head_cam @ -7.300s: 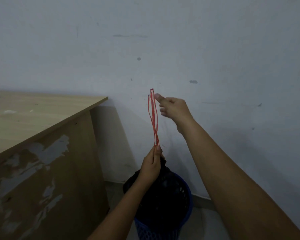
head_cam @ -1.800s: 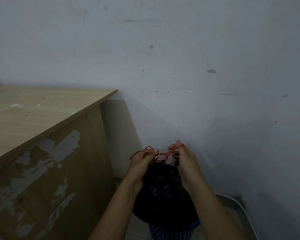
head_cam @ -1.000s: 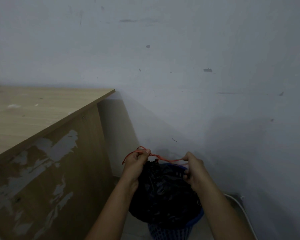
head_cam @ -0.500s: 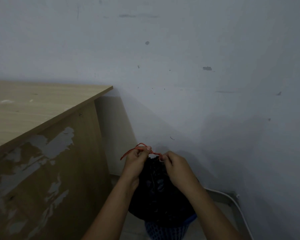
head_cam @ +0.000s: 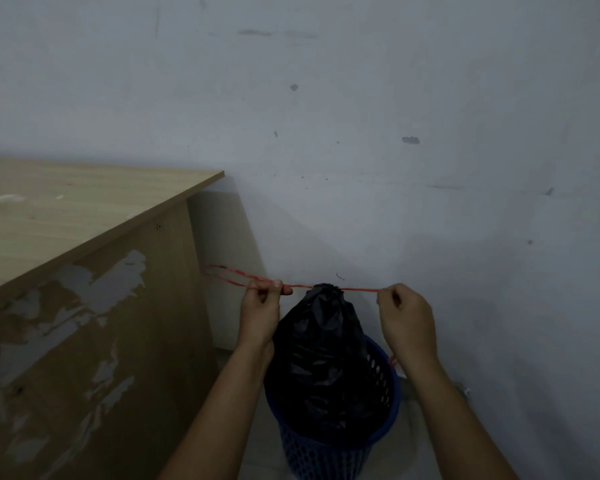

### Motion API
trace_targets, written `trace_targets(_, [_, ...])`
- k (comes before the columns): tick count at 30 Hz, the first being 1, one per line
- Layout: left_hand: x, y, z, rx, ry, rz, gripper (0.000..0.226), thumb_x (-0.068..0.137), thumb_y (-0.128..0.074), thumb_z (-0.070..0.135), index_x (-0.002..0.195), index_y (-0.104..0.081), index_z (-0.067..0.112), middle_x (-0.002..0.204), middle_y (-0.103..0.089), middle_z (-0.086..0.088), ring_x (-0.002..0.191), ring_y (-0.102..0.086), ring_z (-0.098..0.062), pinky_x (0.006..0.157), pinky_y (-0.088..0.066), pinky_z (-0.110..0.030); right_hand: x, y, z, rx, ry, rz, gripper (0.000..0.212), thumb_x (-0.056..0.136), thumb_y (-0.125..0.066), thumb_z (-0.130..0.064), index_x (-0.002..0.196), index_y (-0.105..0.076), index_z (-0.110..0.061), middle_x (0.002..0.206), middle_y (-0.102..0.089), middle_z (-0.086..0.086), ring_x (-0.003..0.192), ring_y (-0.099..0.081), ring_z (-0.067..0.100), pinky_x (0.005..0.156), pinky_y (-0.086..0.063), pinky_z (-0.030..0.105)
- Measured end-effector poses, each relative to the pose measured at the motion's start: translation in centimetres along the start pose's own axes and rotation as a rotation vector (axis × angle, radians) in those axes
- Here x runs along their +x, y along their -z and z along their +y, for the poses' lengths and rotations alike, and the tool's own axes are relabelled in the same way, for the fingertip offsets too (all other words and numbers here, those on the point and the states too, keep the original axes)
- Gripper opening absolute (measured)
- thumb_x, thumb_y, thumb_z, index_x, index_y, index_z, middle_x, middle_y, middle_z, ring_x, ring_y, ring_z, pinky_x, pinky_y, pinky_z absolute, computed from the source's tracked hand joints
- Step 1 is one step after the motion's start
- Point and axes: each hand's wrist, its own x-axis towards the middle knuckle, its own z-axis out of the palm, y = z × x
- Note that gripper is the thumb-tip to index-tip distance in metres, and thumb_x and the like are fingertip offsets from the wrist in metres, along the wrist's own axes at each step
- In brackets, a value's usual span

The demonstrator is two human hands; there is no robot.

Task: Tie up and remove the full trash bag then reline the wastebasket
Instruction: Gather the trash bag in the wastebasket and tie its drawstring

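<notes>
The blue perforated wastebasket (head_cam: 340,445) stands at the lower centre of the frame, in a narrow pocket of floor between the wooden desk (head_cam: 84,216) on the left and the grey wall (head_cam: 395,168) behind and to the right. The desk's peeling side panel (head_cam: 118,341) runs down the left half of the frame, near the basket's left edge; its top corner juts toward the wall above and left of the hands. To the right of the basket the wall closes in, with only a thin strip of floor showing at its foot. Open room lies mainly upward, in front of the wall above the bag.

The black trash bag (head_cam: 323,358) sits in the basket, its top gathered to a bunched neck at mid-frame that stands above the rim. A red drawstring (head_cam: 359,289) crosses that neck in a nearly level line, drawn taut to both sides.

The left hand (head_cam: 260,310), just left of the neck, has its fingers curled and pinches the drawstring, whose loop trails on toward the desk panel. The right hand (head_cam: 406,317), farther out on the right, also pinches the string between thumb and curled fingers; a bit of red shows below its wrist
</notes>
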Motion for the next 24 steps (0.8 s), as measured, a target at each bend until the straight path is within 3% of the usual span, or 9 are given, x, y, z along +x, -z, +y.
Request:
trace_targets(4, [0.1,-0.2,0.4,-0.061,0.059,-0.032,0.014,0.105,-0.062,0.027,0.104,-0.060,0.013,0.096,-0.080,0.005,0.086,-0.060,-0.016,0.071,-0.047,-0.032,0.0,0.3,0.3,-0.062,0.006,-0.087,0.034,0.101,-0.054,-0.033,0.078,-0.067,-0.011,0.070,-0.065,0.007,0.065,-0.058,0.019,0.060,-0.040,0.032])
trace_targets(7, [-0.5,-0.3,0.8,-0.070,0.038,-0.114,0.014,0.105,-0.063,0.028,0.104,-0.059,0.015,0.102,-0.080,0.002,0.090,-0.062,-0.017,0.075,-0.047,-0.034,-0.5,0.3,0.0,-0.288,0.121,-0.059,0.026,0.096,-0.054,-0.043,0.102,-0.076,-0.030,0.103,-0.072,-0.008,0.101,-0.063,0.022,0.092,-0.052,0.046])
trace_targets(9, [-0.8,-0.7,0.8,-0.076,0.040,-0.156,0.013,0.105,-0.064,0.028,0.101,-0.058,0.017,0.104,-0.080,0.001,0.091,-0.062,-0.018,0.078,-0.047,-0.034,-1.0,-0.2,-0.9,-0.297,0.191,-0.103,0.048,0.093,-0.051,-0.058,0.126,-0.072,-0.030,0.123,-0.068,-0.009,0.117,-0.058,0.018,0.108,-0.045,0.048])
trace_targets(12, [-1.0,-1.1,0.6,-0.118,0.054,-0.172,0.013,0.104,-0.064,0.027,0.103,-0.058,0.015,0.102,-0.080,0.002,0.094,-0.062,-0.019,0.078,-0.051,-0.032,-1.8,-1.2,-2.8,-0.183,0.080,-0.372,0.068,0.080,-0.056,-0.088,0.121,-0.072,-0.037,0.115,-0.071,-0.016,0.105,-0.067,0.007,0.097,-0.055,0.037])
trace_targets(15, [-1.0,-1.1,1.0,-0.107,0.071,-0.148,0.017,0.104,-0.063,0.029,0.104,-0.060,0.012,0.100,-0.080,0.003,0.094,-0.063,-0.019,0.075,-0.053,-0.028,-2.2,-2.6,-2.7,-0.130,0.017,-0.514,0.046,0.083,-0.073,-0.074,0.096,-0.073,-0.030,0.090,-0.074,-0.009,0.080,-0.071,0.006,0.077,-0.061,0.038])
trace_targets(17, [-0.6,-0.4,1.0,0.099,0.075,-0.104,0.030,0.105,-0.060,0.042,0.096,-0.065,0.014,0.098,-0.080,0.004,0.086,-0.066,-0.015,0.067,-0.053,-0.027,-2.3,-3.0,-2.1,-0.151,0.090,-0.442,0.037,0.090,-0.074,-0.062,0.097,-0.069,-0.026,0.090,-0.070,-0.007,0.080,-0.067,0.009,0.076,-0.058,0.038])
trace_targets(20, [0.8,1.6,0.7,0.664,0.007,-0.105,0.064,0.097,-0.047,0.074,0.089,-0.073,0.016,0.091,-0.076,-0.001,0.092,-0.069,-0.022,0.082,-0.054,-0.035,-2.0,-3.0,-1.0,-0.224,0.217,-0.327,0.035,0.094,-0.071,-0.057,0.111,-0.067,-0.026,0.102,-0.058,-0.007,0.091,-0.062,0.014,0.077,-0.055,0.038])
trace_targets(22, [1.4,2.9,0.7,0.839,0.032,-0.145,0.083,0.093,-0.037,0.084,0.071,-0.070,0.010,0.069,-0.071,-0.003,0.073,-0.067,-0.024,0.071,-0.049,-0.035,-1.9,-3.1,-0.2,-0.280,0.264,-0.295,0.040,0.096,-0.069,-0.058,0.122,-0.066,-0.028,0.107,-0.048,-0.006,0.094,-0.060,0.015,0.077,-0.057,0.038])
trace_targets(24, [1.3,3.1,1.1,0.972,0.011,-0.153,0.084,0.093,-0.038,0.083,0.049,-0.050,0.013,0.041,-0.045,0.003,0.048,-0.050,-0.024,0.056,-0.034,-0.033,-1.8,-3.1,0.2,-0.334,0.308,-0.239,0.042,0.095,-0.071,-0.056,0.127,-0.066,-0.029,0.108,-0.040,-0.005,0.097,-0.056,0.017,0.077,-0.057,0.038])
